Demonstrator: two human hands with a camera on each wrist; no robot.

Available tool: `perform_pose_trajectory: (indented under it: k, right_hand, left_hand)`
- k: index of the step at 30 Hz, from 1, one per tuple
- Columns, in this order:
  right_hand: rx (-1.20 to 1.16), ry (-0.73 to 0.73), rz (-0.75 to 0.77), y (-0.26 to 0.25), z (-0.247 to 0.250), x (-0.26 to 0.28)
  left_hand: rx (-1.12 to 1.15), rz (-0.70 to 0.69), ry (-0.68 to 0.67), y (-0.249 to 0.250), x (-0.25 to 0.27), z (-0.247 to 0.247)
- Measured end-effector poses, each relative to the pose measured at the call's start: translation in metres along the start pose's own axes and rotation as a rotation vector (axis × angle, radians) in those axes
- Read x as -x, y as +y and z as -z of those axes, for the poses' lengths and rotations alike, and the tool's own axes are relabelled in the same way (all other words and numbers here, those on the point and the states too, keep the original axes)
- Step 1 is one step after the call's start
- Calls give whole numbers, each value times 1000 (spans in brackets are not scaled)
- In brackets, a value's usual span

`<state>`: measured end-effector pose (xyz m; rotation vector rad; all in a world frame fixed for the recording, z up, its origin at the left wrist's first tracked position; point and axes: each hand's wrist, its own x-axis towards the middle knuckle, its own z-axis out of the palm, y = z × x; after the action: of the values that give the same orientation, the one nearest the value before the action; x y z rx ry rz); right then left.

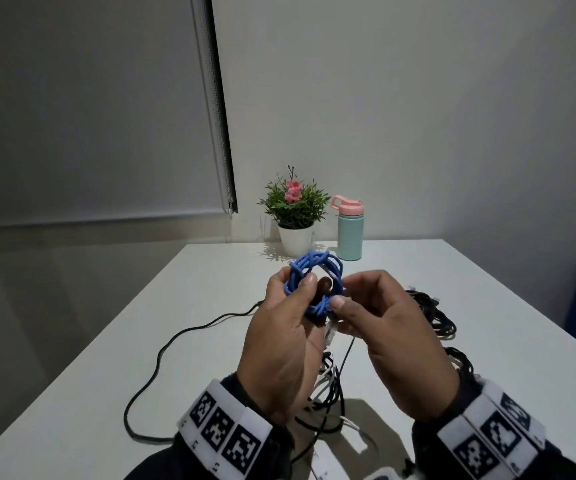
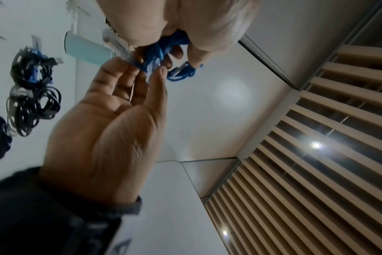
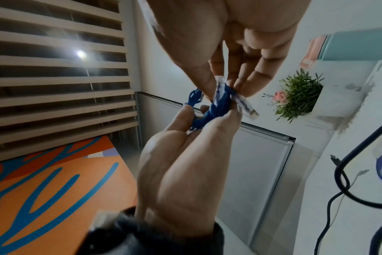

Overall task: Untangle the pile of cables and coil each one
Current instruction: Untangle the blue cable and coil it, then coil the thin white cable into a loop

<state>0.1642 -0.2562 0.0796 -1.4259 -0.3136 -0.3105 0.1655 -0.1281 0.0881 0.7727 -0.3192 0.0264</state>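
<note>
Blue cable (image 1: 315, 284) wound into a small coil, raised above the tabletop (image 1: 182, 327) between both hands. Left of it, left hand (image 1: 281, 344) with fingers (image 1: 305, 284) curled round the loops; right of it, right hand (image 1: 395, 336) pinching the coil's near edge, seemingly tucking in the clear plug (image 3: 246, 107). Beyond the right fingers, coiled black bundles (image 1: 433, 315) finished. Below both hands, tangled pile (image 1: 324, 389) plus loose black cable (image 1: 162, 355) left.
</note>
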Motion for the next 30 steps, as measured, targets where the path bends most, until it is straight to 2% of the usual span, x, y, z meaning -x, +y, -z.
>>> perform_pose_trajectory:
  k: [4,6,9,13,17,19,21,23,26,28,30]
  right_hand:
    - [-36,-85,-139,3,11,-4]
    - [78,-90,-166,2,24,-7]
    - [474,-89,-151,2,57,-16]
    - [1016,-148,-226,8,98,-30]
    - [1325,-240,-333,20,107,-43]
    - [1479,-253,-241,24,100,-45]
    - [1445,-328,-63,26,80,-41]
    - [1392,-539,109,27,52,-31]
    - [1550,-820,273,32,14,-17]
    - [1555,-842,263,26,-1,-15]
    - [1375,-687,235,13,-4,-16]
  left_hand:
    - [-315,131,-101,6,10,11]
    - [-572,123,-116,14,16,25]
    - [-855,83,-133,24,28,54]
    - [-974,145,-118,32,42,92]
    - [-1039,182,-142,30,42,110]
    - [-1030,177,-128,30,40,113]
    - [-1001,188,-112,29,40,114]
    - [-952,211,-85,27,42,114]
    - [-920,215,-56,23,43,112]
    - [-948,196,-58,21,44,110]
    - [-979,204,-65,21,46,109]
